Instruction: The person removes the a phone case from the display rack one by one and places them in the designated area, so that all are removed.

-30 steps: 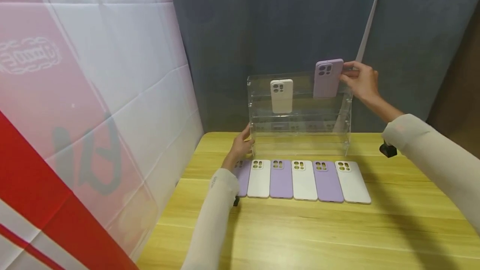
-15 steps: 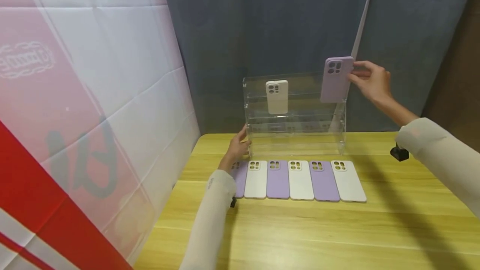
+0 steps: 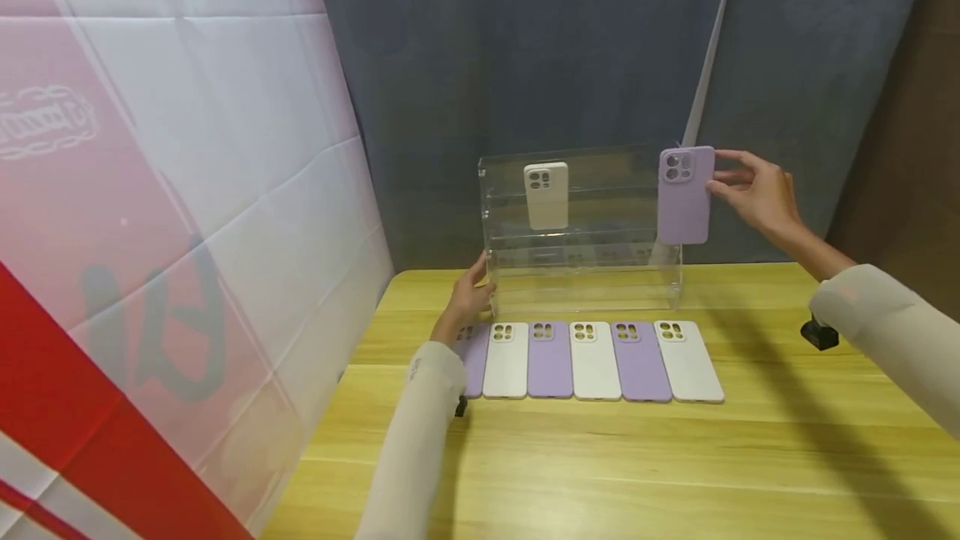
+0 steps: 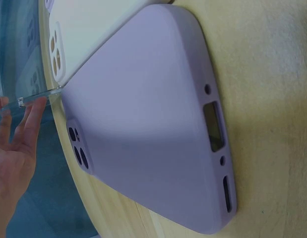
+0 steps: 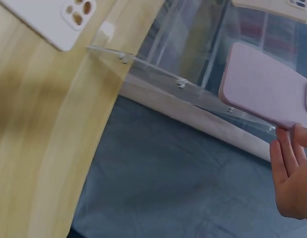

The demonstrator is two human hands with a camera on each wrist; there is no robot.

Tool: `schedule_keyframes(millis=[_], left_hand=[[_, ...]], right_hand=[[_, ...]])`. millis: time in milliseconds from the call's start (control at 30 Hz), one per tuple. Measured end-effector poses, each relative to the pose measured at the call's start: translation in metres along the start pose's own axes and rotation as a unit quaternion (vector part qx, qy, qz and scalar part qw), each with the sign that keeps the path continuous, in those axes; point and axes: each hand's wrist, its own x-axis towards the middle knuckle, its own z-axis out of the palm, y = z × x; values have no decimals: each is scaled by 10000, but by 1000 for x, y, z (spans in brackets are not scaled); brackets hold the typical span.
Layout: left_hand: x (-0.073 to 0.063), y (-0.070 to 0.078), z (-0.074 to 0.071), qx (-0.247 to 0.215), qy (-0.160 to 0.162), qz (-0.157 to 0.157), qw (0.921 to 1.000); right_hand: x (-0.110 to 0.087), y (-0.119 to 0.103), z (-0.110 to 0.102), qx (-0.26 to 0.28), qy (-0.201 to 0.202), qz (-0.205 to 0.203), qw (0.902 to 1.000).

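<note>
My right hand (image 3: 765, 194) pinches a light purple phone case (image 3: 685, 198) by its right edge, thumb in front. The case is upright, in front of the right end of a clear tiered display stand (image 3: 588, 277); in the right wrist view the purple case (image 5: 265, 87) overlaps the stand's side. My left hand (image 3: 468, 298) grips the stand's left side panel near its base, the panel between thumb and fingers in the left wrist view. A white phone case (image 3: 549, 202) leans on the stand's upper tier, left of its middle.
In front of the stand, several phone cases lie in a row on the wooden table (image 3: 570, 465), white (image 3: 596, 365) and purple (image 3: 551, 365) alternating. My left wrist covers part of the leftmost purple one. A dark curtain (image 3: 525, 40) hangs behind, a printed cloth (image 3: 247, 148) at left.
My right hand has carried the purple case rightward relative to the stand, then lowered it. My left hand keeps its grip on the stand. The head view has shifted slightly.
</note>
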Motion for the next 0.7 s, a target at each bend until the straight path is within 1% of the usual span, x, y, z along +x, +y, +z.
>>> schedule_keyframes(millis=[167,333,533,700], left_hand=[[2,-1,0,50,4,-70,10000],[3,-1,-1,109,72,-86,9999],[4,-1,-3,92,100,-98,9999],[3,1,-1,93,77,-103,9999]], right_hand=[[-14,14,-3,-49,-160,52,9998],[-26,27,-3,-155,-335,137,9992],[-39,44,-4,-288,-685,269,9969],[-49,56,-6,-334,-890,390,9947]])
